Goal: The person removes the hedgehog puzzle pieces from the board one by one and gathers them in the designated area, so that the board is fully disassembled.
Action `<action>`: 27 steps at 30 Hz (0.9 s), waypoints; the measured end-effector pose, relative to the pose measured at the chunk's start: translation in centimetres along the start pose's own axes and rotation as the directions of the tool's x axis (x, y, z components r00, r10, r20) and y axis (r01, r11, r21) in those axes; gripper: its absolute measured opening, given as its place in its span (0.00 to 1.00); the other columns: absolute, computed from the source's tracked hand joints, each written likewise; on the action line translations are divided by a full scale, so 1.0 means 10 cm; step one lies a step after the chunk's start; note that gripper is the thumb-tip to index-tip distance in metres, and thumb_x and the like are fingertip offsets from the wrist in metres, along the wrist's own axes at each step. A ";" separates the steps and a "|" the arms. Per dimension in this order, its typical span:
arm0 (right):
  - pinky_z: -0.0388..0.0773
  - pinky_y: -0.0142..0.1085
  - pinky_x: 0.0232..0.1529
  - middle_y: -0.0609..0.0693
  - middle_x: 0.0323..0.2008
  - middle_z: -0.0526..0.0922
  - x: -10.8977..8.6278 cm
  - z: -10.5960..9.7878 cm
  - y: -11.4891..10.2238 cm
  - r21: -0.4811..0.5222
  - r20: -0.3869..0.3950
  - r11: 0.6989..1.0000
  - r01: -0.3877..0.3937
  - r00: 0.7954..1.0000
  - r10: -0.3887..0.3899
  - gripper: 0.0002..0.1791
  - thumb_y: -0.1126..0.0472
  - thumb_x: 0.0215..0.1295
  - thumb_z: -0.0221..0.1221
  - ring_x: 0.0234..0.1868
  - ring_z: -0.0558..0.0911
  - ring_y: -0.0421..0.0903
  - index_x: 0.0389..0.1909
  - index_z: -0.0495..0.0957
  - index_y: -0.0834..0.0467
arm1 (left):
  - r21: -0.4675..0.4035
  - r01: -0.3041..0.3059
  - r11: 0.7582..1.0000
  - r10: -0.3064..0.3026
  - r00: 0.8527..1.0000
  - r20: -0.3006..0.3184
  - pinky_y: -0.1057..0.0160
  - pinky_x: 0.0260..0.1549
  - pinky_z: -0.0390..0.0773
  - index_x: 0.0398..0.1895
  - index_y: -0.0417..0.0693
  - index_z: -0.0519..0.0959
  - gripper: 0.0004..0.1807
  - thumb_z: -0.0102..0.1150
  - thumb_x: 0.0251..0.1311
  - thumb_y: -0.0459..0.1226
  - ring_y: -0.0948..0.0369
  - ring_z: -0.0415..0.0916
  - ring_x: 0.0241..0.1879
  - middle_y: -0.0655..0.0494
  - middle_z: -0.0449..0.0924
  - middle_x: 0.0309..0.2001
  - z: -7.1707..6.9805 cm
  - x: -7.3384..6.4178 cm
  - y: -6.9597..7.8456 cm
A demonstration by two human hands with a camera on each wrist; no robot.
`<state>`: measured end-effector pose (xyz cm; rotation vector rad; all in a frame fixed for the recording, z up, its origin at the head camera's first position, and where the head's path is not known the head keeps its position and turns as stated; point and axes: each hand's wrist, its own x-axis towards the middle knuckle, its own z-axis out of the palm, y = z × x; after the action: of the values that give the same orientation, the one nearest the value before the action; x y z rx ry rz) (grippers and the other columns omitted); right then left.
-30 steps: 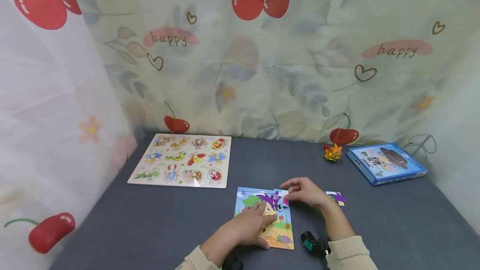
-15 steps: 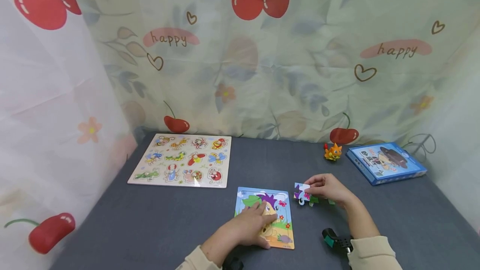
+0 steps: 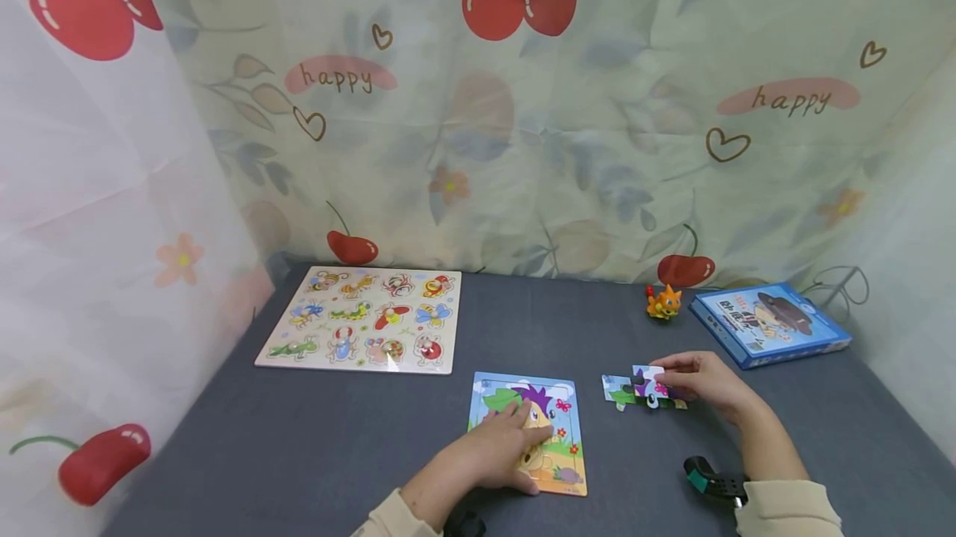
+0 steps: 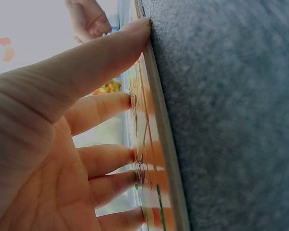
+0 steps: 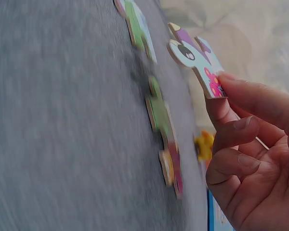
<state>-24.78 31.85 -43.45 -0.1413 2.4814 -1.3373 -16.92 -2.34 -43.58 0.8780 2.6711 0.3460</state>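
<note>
My left hand (image 3: 502, 450) rests with spread fingers on a small picture puzzle board (image 3: 565, 462) showing a purple-haired cartoon animal. In the left wrist view its fingertips touch the board's face (image 4: 156, 154), and the thumb lies at the near edge. To the right of the board, my right hand (image 3: 705, 379) pinches a puzzle piece (image 3: 648, 382) between thumb and fingers. That piece (image 5: 195, 55) shows an eye, purple hair and a pink butterfly in the right wrist view. Below it, apart, lie two loose puzzle pieces, a green-and-blue one (image 5: 138, 29) and a green-and-purple one (image 5: 161, 118).
A larger insect puzzle board (image 3: 373, 323) lies at the back left. An orange toy figure (image 3: 662, 303) and a blue box (image 3: 773, 325) stand at the back right, before a printed curtain (image 3: 523, 188). A black wrist strap (image 3: 713, 483) hangs by the right forearm.
My right hand has moved right from the board's top right corner, carrying the pinched puzzle piece to above the loose pieces. The left hand has stayed in place.
</note>
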 end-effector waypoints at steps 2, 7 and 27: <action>0.74 0.33 0.35 0.45 0.38 0.82 -0.03 -0.05 0.04 -0.010 -0.007 1.000 -0.008 1.000 0.008 0.25 0.52 0.63 0.58 0.34 0.74 0.38 0.54 0.74 0.67 | -0.004 0.001 1.000 -0.001 1.000 0.001 0.45 0.63 0.62 0.65 0.64 0.67 0.40 0.69 0.45 0.52 0.48 0.53 0.70 0.44 0.56 0.70 0.00 0.00 0.00; 0.71 0.34 0.36 0.45 0.42 0.82 -0.09 -0.16 0.16 -0.051 -0.028 0.997 -0.059 0.998 0.057 0.27 0.50 0.63 0.58 0.36 0.72 0.39 0.56 0.73 0.66 | 0.002 0.000 1.000 0.000 1.000 0.000 0.45 0.63 0.63 0.65 0.64 0.67 0.40 0.69 0.45 0.52 0.47 0.53 0.70 0.44 0.56 0.70 0.00 0.00 -0.01; 0.72 0.34 0.36 0.39 0.37 0.81 -0.27 -0.60 0.52 -0.102 -0.083 0.973 -0.206 0.977 0.198 0.29 0.46 0.62 0.58 0.36 0.72 0.38 0.52 0.74 0.66 | 0.001 0.007 1.000 -0.007 1.000 0.008 0.46 0.64 0.62 0.65 0.65 0.67 0.40 0.69 0.45 0.52 0.49 0.53 0.71 0.46 0.56 0.71 0.01 0.02 -0.02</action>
<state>-23.82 40.15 -44.10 0.1353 2.5504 -1.1421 -17.07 -2.35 -43.79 0.8679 2.6664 0.3382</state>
